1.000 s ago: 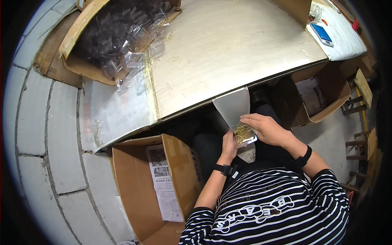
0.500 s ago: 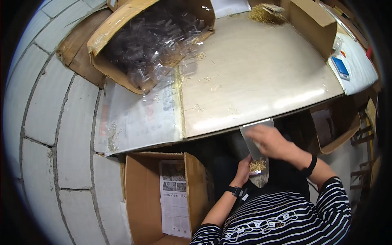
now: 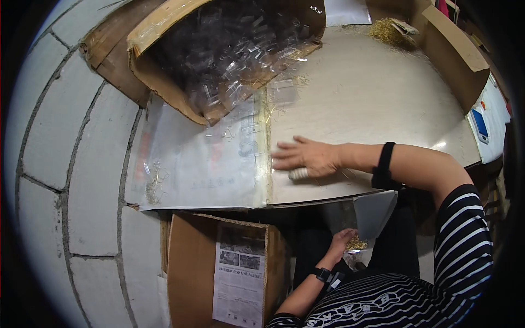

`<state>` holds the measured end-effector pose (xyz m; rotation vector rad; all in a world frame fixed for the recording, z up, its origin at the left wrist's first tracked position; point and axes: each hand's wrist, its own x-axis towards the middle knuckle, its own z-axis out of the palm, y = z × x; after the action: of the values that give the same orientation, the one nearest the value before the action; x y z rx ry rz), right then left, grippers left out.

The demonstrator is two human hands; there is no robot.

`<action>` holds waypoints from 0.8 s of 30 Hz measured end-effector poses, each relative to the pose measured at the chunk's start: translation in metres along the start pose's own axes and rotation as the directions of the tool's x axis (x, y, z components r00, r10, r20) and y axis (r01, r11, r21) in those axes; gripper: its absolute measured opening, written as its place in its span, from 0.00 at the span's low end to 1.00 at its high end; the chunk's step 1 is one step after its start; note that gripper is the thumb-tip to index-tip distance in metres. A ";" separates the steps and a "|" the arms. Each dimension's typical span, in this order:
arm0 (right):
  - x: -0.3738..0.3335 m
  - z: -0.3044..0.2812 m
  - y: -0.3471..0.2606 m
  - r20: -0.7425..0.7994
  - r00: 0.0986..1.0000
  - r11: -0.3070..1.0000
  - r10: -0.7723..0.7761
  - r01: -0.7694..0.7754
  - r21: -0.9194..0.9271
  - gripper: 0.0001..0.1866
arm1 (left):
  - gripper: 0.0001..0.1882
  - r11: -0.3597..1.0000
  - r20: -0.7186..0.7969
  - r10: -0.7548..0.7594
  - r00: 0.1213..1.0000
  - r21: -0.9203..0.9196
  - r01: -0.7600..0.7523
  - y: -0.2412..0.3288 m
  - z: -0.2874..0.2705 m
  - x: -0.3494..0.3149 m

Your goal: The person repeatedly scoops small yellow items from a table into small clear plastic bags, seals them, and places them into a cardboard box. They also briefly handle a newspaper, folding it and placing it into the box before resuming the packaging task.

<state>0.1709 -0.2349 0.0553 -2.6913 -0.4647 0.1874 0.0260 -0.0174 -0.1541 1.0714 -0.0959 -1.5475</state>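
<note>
My right hand (image 3: 311, 157) is over the near part of the pale tabletop (image 3: 355, 109), fingers spread and slightly blurred, with nothing visible in it. One finger wears a whitish wrap. Below the table edge, my left hand (image 3: 342, 240) has its fingers closed at the side of a small clear container (image 3: 358, 251), mostly hidden. Thin gold-coloured pieces (image 3: 356, 242) are heaped in it. A flat grey chute-like piece (image 3: 374, 216) slopes from the table edge down to just above these pieces. A few thin gold bits lie scattered on the tabletop.
A large tipped carton (image 3: 164, 27) spills many small clear plastic pieces (image 3: 235, 60) at the back left. A gold heap (image 3: 388, 33) lies at the far right, near a cardboard wall (image 3: 456, 54). A blue scale-like device (image 3: 480, 124) sits beyond. An open carton (image 3: 191, 262) stands below left.
My right hand has left the grey piece and moved up and left onto the tabletop, its fingers now spread. My left hand stays low at the container. The whole view has shifted a little.
</note>
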 end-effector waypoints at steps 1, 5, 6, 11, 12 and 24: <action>-0.008 0.000 -0.006 0.054 0.994 0.996 -0.093 0.094 -0.015 0.32 | 0.13 1.000 -0.002 0.013 1.000 -0.005 -0.013 0.001 -0.002 0.000; -0.097 -0.009 -0.011 0.012 0.995 0.995 -0.104 0.104 0.007 0.25 | 0.17 0.997 0.028 -0.075 0.997 0.020 0.074 0.015 0.005 -0.015; -0.119 -0.013 -0.014 -0.018 0.998 0.998 -0.053 0.054 0.024 0.24 | 0.19 1.000 0.030 -0.008 1.000 0.002 0.008 0.014 0.007 -0.014; -0.176 -0.016 -0.038 -0.314 0.852 0.791 0.418 -0.171 0.588 0.22 | 0.14 0.997 -0.046 0.067 0.997 0.027 -0.066 0.022 0.009 -0.024; -0.181 -0.014 -0.039 -0.408 0.784 0.774 0.467 -0.140 0.618 0.21 | 0.15 0.997 -0.060 0.079 0.995 0.020 -0.078 0.021 0.010 -0.026; -0.161 0.066 -0.110 -0.604 0.730 0.919 0.321 -0.393 0.013 0.25 | 0.20 0.995 -0.071 0.086 0.994 -0.040 -0.089 0.026 0.036 -0.023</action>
<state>-0.0251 -0.1723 0.0502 -2.7241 0.2556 -0.5987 0.0190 -0.0237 -0.1048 1.0724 -0.0609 -1.4262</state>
